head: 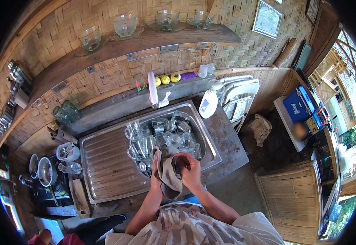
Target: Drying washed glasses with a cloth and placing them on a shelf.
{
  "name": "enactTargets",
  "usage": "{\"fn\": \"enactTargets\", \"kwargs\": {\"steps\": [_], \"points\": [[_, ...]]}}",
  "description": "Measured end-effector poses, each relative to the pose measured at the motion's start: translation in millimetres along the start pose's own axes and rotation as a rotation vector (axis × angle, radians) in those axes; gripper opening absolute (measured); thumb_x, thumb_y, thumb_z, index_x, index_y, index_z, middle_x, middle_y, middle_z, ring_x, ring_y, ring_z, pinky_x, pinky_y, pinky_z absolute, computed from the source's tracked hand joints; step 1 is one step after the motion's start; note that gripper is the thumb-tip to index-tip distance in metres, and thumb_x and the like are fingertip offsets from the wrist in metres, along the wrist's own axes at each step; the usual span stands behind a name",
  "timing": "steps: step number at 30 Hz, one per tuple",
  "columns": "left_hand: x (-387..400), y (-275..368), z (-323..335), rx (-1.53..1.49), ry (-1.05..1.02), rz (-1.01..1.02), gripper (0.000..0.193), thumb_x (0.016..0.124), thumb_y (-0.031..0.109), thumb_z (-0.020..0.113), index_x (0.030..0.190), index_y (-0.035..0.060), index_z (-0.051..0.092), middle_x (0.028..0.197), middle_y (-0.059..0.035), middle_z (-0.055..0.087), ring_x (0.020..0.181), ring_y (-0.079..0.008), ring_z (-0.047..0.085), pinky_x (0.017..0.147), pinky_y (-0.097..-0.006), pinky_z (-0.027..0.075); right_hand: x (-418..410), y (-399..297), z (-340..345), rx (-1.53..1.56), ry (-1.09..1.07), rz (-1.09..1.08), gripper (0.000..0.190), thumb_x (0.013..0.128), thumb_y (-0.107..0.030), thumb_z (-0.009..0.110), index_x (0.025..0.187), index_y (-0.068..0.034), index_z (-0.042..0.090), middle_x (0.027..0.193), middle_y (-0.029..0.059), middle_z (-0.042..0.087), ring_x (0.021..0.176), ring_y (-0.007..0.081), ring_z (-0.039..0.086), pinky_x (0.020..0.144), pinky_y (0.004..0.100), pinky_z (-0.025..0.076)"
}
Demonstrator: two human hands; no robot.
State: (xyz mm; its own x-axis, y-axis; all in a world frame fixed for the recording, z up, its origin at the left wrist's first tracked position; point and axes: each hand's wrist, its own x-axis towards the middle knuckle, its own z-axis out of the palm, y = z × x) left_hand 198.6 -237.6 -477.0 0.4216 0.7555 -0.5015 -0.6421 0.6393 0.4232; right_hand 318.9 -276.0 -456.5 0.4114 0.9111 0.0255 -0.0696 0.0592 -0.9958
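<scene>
Over the near edge of the sink, my left hand (156, 173) grips a beige-grey cloth (169, 177) that hangs in folds. My right hand (191, 170) is closed against the cloth's right side, around what looks like a clear glass (177, 167). Cloth and fingers hide most of that glass. Just beyond my hands, the steel sink basin (207, 147) is heaped with several clear glass mugs (147, 142) and tumblers, some lying on their sides. A ridged steel drainboard (110, 165) extends to the left.
A white faucet (153, 92) rises behind the basin, with a white bottle (208, 103) to its right. Glass cups (125, 26) line the shelf above. Pans (46, 172) and a wooden cutting board (79, 196) lie left. Another person's maroon sleeve (73, 239) shows at lower left.
</scene>
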Motion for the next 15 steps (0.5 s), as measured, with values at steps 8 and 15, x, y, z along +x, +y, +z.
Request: {"fn": "enactTargets", "kwargs": {"steps": [8, 15], "points": [[12, -46, 21, 0.329, 0.083, 0.365, 0.051, 0.103, 0.048, 0.05, 0.118, 0.0018, 0.065, 0.102, -0.005, 0.068, 0.09, -0.0122, 0.065, 0.077, -0.0263, 0.051, 16, 12, -27, 0.057, 0.222, -0.042, 0.021, 0.085, 0.012, 0.059, 0.103, 0.002, 0.066, 0.096, 0.0069, 0.071, 0.086, 0.0135, 0.065, 0.076, 0.0261, 0.05], [23, -76, 50, -0.112, 0.151, 0.247, 0.05, 0.104, 0.051, 0.043, 0.119, 0.0077, 0.064, 0.111, -0.0072, 0.069, 0.099, -0.0215, 0.068, 0.087, -0.0342, 0.056, 27, -16, -75, -0.48, -0.001, -0.65, 0.029, 0.076, 0.014, 0.059, 0.1, 0.0, 0.067, 0.104, 0.0117, 0.072, 0.089, 0.0295, 0.067, 0.081, 0.0345, 0.054]]}}
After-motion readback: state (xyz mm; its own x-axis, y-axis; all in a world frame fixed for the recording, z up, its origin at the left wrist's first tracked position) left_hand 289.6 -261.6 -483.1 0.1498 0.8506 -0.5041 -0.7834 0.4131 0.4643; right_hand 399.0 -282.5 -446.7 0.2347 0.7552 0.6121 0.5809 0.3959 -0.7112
